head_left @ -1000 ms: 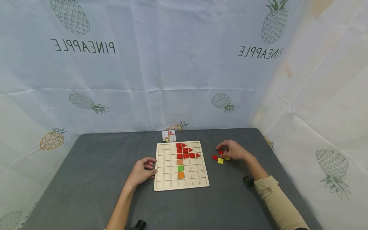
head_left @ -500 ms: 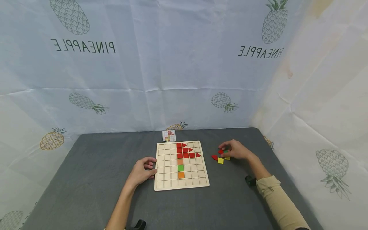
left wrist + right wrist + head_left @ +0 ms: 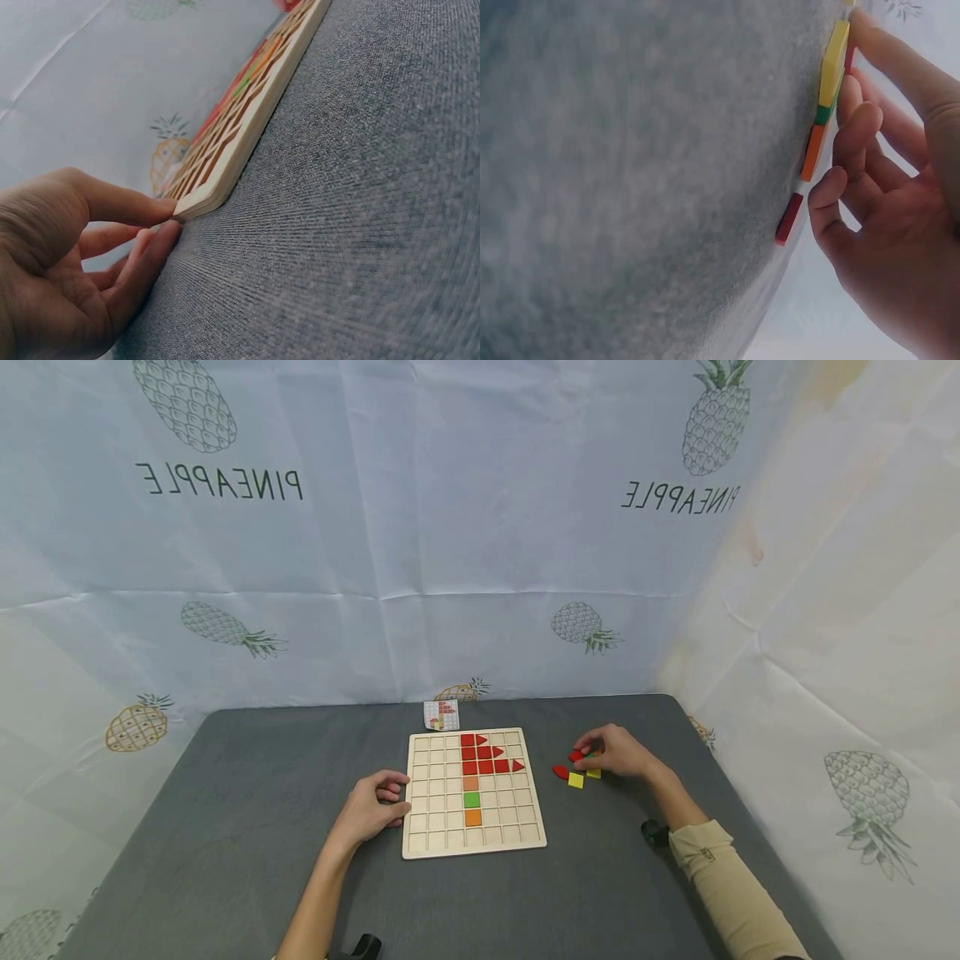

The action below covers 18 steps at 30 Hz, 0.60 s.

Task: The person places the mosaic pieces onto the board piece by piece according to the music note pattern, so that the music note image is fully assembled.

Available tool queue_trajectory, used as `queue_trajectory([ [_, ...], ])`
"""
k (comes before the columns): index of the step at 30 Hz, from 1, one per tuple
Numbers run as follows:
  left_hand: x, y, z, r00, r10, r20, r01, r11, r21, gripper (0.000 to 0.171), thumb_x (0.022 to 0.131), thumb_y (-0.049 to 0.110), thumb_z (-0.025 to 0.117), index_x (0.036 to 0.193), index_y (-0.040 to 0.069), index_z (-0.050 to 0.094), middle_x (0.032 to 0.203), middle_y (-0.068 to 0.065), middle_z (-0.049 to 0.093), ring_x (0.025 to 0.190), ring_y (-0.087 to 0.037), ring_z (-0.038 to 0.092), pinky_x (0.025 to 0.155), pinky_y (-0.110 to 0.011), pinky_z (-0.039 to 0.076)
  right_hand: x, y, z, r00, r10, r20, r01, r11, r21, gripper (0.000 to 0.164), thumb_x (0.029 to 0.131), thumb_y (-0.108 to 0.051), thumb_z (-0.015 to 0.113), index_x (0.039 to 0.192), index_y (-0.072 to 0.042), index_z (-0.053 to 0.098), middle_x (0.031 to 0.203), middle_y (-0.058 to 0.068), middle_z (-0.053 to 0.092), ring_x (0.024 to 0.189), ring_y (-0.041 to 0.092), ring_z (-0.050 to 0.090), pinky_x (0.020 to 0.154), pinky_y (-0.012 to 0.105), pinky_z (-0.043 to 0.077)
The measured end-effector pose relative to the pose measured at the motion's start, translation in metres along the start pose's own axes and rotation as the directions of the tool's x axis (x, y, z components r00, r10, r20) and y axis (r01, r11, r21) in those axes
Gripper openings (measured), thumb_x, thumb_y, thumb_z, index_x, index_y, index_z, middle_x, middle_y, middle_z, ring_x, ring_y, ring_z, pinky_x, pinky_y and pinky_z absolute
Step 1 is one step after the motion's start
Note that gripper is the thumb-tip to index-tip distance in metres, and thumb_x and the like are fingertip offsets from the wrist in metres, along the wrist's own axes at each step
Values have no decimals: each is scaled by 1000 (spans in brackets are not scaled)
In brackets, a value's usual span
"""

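Note:
A square wooden grid board (image 3: 435, 839) lies on the grey table, with red squares, red triangles and an orange, green and orange column set in its cells. My left hand (image 3: 369, 808) holds the board's left edge, the thumb and fingers meeting the rim near a corner in the left wrist view. To the right of the board, my right hand (image 3: 617, 752) is over a small pile, its thumb and index finger pinching a red piece (image 3: 576, 756). Beside it lie a red petal-shaped piece (image 3: 561, 772), a yellow square (image 3: 575, 781) and a partly covered yellow piece (image 3: 594, 773).
A small printed card (image 3: 441, 715) with a coloured pattern lies behind the board. Under the right hand, an orange piece (image 3: 813, 152) and a dark red piece (image 3: 789, 219) lie on the table cloth. A pineapple-print curtain (image 3: 480, 527) hangs behind.
My right hand has shifted slightly right, and its index finger has come in close to the red piece. The left hand and the board have stayed put.

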State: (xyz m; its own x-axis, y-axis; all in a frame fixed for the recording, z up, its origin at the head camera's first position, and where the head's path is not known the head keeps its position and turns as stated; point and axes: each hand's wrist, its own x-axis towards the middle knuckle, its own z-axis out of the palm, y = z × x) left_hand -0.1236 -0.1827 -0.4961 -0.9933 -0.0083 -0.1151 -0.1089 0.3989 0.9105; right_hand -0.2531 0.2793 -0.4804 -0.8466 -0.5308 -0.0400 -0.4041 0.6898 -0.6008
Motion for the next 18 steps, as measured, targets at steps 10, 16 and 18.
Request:
queue_trajectory([
  [10, -1, -1, 0, 1000, -3, -6, 3, 1000, 9, 40, 89, -7, 80, 128, -4, 71, 110, -18, 62, 91, -21, 61, 64, -31, 66, 3, -27, 9, 999, -35, -35, 37, 997, 63, 32, 92, -29, 89, 116, -9, 82, 97, 2, 77, 57, 6, 50, 50, 23, 43],
  [16, -1, -1, 1, 1000, -3, -4, 3, 1000, 9, 41, 89, -6, 80, 128, -4, 71, 111, -18, 62, 92, -21, 61, 65, -31, 66, 5, -54, 17, 995, -100, -28, 102, 988, 113, 32, 92, -29, 89, 117, -10, 81, 97, 4, 76, 55, 6, 49, 49, 23, 43],
  [18, -1, -1, 1, 1000, -3, -5, 3, 1000, 8, 41, 89, -6, 80, 128, -4, 71, 110, -18, 62, 92, -21, 61, 65, -31, 66, 7, -62, 22, 992, -124, -24, 126, 983, 131, 32, 92, -29, 88, 117, -10, 81, 98, 4, 76, 57, 5, 49, 51, 22, 43],
])
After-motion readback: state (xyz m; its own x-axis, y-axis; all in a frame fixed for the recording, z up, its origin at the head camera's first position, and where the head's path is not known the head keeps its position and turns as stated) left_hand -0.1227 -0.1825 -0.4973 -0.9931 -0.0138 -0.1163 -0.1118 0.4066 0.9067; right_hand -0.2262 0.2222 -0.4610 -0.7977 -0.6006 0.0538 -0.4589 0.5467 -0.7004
